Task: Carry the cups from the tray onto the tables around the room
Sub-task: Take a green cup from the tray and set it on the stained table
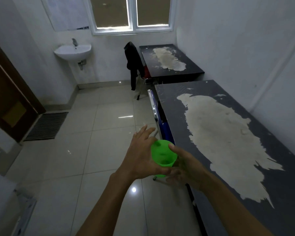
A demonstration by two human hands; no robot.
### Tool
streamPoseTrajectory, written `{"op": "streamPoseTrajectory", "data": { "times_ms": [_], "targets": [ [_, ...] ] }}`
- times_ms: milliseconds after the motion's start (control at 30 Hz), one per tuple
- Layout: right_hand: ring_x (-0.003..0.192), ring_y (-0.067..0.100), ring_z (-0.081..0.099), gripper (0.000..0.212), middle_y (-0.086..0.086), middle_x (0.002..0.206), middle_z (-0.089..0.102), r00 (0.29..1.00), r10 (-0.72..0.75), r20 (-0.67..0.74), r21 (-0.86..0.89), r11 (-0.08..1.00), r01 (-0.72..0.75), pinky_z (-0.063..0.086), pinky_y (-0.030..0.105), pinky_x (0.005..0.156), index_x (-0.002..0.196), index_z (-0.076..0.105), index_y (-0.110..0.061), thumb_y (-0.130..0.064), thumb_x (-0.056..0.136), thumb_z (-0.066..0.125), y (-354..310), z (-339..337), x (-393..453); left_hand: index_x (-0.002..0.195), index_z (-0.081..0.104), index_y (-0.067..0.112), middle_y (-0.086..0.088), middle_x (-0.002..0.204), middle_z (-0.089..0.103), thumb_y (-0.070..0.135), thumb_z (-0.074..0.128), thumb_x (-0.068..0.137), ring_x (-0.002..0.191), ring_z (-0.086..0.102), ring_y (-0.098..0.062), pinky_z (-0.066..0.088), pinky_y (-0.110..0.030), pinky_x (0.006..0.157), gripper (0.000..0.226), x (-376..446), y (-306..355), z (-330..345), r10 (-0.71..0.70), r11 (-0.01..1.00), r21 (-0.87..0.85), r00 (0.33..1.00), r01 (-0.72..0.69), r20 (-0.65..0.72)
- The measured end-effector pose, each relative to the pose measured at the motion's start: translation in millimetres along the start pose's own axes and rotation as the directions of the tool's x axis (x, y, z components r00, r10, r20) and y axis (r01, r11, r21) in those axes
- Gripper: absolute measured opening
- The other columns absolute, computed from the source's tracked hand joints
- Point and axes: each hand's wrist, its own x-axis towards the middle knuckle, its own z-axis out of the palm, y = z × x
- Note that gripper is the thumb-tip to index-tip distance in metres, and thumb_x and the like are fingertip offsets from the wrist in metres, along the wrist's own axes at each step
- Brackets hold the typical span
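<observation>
A bright green plastic cup is held upright in the air between both hands, just left of the near dark table, whose top is worn to a pale patch. My right hand wraps the cup from the right, thumb on its rim. My left hand lies against the cup's left side with its fingers spread forward. A second dark table, worn the same way, stands farther back under the window. No tray is in view.
A blue folding chair leans at the near table's left edge. A chair draped with a black garment stands by the far table. A white wall sink, a brown door and a floor grate are on the left.
</observation>
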Motion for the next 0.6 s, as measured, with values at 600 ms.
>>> {"op": "streamPoseTrajectory", "data": {
  "times_ms": [600],
  "targets": [
    [0.083,0.028,0.070,0.065,0.016,0.103,0.073,0.955,0.018,-0.296,0.202,0.978,0.044,0.054,0.046,0.083,0.112,0.069,-0.016,-0.062,0.067,0.067,-72.5,-106.4,157.7,0.115,0.064,0.019,0.001,0.163,0.015,0.070,0.073,0.051,0.152,0.000,-0.020,0.014,-0.057,0.119,0.082,235.7,-88.6,70.4,0.255,0.965,-0.115,0.950,-0.238,0.181]
  ]
}}
